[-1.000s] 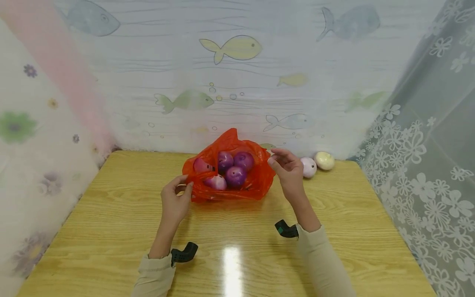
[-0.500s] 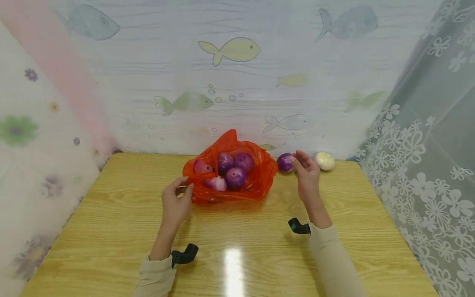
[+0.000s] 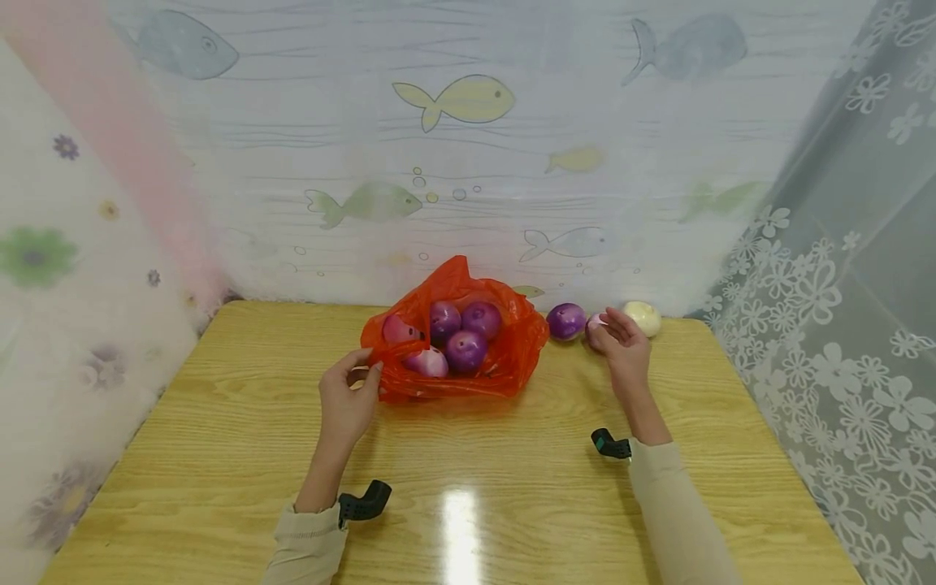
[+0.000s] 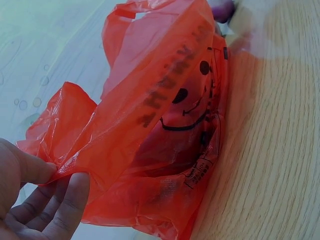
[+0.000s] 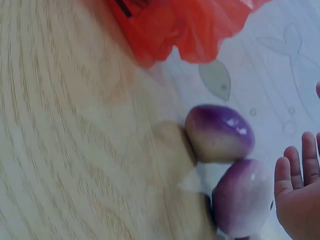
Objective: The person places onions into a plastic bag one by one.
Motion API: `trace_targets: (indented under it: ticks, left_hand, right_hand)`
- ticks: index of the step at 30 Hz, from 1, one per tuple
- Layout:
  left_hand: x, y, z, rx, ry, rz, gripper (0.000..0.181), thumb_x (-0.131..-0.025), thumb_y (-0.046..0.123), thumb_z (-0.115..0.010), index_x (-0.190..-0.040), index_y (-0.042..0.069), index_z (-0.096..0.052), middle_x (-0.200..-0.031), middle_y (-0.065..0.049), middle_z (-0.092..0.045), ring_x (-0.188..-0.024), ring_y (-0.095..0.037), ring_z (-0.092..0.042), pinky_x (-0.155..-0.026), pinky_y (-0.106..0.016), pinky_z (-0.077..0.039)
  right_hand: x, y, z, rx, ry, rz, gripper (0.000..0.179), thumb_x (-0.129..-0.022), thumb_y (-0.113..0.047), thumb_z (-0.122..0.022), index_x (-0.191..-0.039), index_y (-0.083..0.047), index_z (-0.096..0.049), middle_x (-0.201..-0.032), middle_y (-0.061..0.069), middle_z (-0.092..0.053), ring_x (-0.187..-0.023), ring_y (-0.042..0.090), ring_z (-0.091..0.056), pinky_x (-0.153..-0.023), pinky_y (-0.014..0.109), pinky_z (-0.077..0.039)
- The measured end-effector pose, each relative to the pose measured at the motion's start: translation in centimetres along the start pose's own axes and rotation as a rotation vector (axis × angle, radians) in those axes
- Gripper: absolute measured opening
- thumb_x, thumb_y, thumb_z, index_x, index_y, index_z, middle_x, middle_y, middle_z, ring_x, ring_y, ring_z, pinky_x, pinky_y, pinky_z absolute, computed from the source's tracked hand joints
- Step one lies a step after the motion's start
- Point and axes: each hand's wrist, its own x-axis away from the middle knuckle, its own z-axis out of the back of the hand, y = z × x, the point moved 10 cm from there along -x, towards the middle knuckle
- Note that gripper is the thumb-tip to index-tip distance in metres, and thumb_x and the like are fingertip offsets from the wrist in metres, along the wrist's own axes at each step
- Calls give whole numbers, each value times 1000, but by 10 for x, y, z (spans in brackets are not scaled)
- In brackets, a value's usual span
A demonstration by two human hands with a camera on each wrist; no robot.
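My left hand point(image 3: 347, 394) pinches the left edge of a red plastic bag point(image 3: 522, 361), thumb against fingers, as the left wrist view also shows. Several smooth, round purple onions point(image 3: 466, 351) sit in its gaping mouth; one at the front is paler. Past the bag's right side, my right hand point(image 3: 627, 353) is at a pale purple onion point(image 5: 242, 197), partly covering it in the head view. Its visible fingers are fairly straight, with nothing gripped. A darker purple onion point(image 3: 566, 322) lies just left of that, and a creamy white onion point(image 3: 643, 318) behind the hand.
The wooden table point(image 3: 219, 455) runs back to a wall covering point(image 3: 292, 122) printed with fish. At the right hangs a grey curtain point(image 3: 841, 366) with white flowers. Black camera mounts point(image 3: 366, 500) jut from both wrists.
My right hand has moved right, from the bag's edge over the darker purple onion to the pale one, uncovering the darker onion. The left hand keeps its pinch on the bag.
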Motion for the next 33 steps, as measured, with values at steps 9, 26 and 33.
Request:
trace_targets:
  ticks: [9,26,33]
  left_hand:
    - [-1,2,0,10,-1,-15,23,-98,-1,-63,-119,-6,-70,-111,-24,-67,-84,-25,-66,-63,-22,-61]
    - [-1,-3,-1,-15,2,7,23,-98,-2,-62,-119,-7,-69,-113,-25,-67,-90,-36,-65,-65,-24,-62]
    - [-2,-6,0,-19,6,-5,24,-97,-4,-62,-119,-7,-69,-109,-24,-67,-85,-31,-66,-66,-29,-63]
  right_hand:
    - [-16,6,25,274,76,19,46,-88,-3,-77,-131,-1,-63,-126,10,-61,-108,15,-53,-87,15,-45]
    - [-24,32,25,391,2,-161,82,-88,-1,-74,-157,4,-29,-161,22,-33,-147,31,-35,-123,42,-31]
    - [-30,43,24,443,-42,-201,89,-89,-7,-77,-160,-1,-23,-164,18,-27,-148,29,-32,-122,43,-32]
